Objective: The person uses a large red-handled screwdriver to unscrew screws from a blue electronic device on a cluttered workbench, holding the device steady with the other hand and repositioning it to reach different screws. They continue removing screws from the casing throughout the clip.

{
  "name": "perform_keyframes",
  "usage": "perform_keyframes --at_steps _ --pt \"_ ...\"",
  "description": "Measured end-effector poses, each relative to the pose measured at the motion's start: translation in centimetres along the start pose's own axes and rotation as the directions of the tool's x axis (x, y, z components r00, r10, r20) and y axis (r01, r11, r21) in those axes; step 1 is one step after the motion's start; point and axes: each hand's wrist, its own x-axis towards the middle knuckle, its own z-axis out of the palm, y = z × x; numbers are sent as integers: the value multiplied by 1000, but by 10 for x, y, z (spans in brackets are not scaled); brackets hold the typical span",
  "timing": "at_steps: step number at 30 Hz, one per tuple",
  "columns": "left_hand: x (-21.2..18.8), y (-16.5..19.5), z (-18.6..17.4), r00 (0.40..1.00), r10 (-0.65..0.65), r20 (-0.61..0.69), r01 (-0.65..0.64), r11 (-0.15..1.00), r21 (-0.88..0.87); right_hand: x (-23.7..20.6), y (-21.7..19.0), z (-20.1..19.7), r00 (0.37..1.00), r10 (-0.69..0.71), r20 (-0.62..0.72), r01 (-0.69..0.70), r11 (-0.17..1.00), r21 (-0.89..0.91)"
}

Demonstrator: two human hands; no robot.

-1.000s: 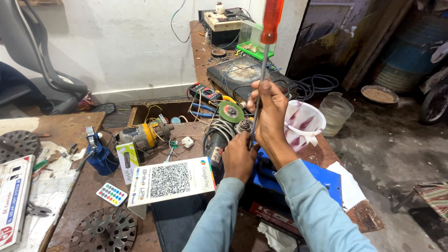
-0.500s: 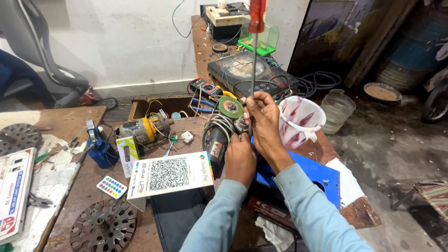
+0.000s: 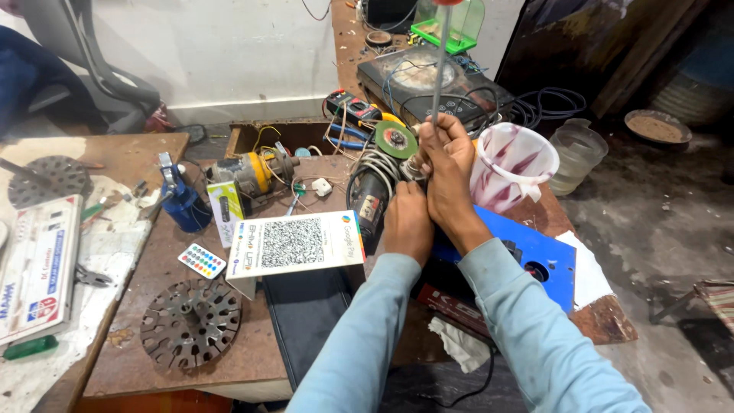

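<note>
An angle grinder (image 3: 373, 200) with a green disc (image 3: 395, 140) lies on the rusty workbench (image 3: 252, 348). My left hand (image 3: 407, 222) grips the grinder's black body from above. My right hand (image 3: 446, 172) is closed around the thin metal shaft of a long screwdriver (image 3: 437, 73), which stands upright with its tip at the grinder's head. The screwdriver's red handle is mostly cut off by the top edge of the view. Both sleeves are light blue.
A white card with a square code (image 3: 294, 243) stands left of the grinder. A yellow motor (image 3: 252, 173), a blue bottle (image 3: 182, 203), a small remote (image 3: 202, 261) and a slotted metal disc (image 3: 189, 323) lie on the bench. A white-and-purple mug (image 3: 511, 167) and blue plate (image 3: 527, 256) sit right.
The view has tilted down, so the screwdriver's red handle has left the top of the picture. Both hands stay on the grinder and the shaft.
</note>
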Motion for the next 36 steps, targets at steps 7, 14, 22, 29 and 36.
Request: perform_keyframes --at_steps 7,14,22,29,36 --pt "6 5 -6 994 -98 51 97 995 18 -6 -5 -12 999 -39 -23 38 998 -46" --pt "7 5 -21 990 -35 138 49 994 -100 -3 -21 -26 986 120 -115 -137 979 -150" --pt "7 3 -14 998 -28 60 34 994 -103 1 -18 -5 982 159 100 -119 939 -322" --pt "7 7 -7 997 -75 31 73 996 46 -7 -14 6 993 81 85 -77 996 -49" --pt "7 11 -12 994 -95 47 94 995 14 -9 -8 3 997 37 68 -40 998 44"
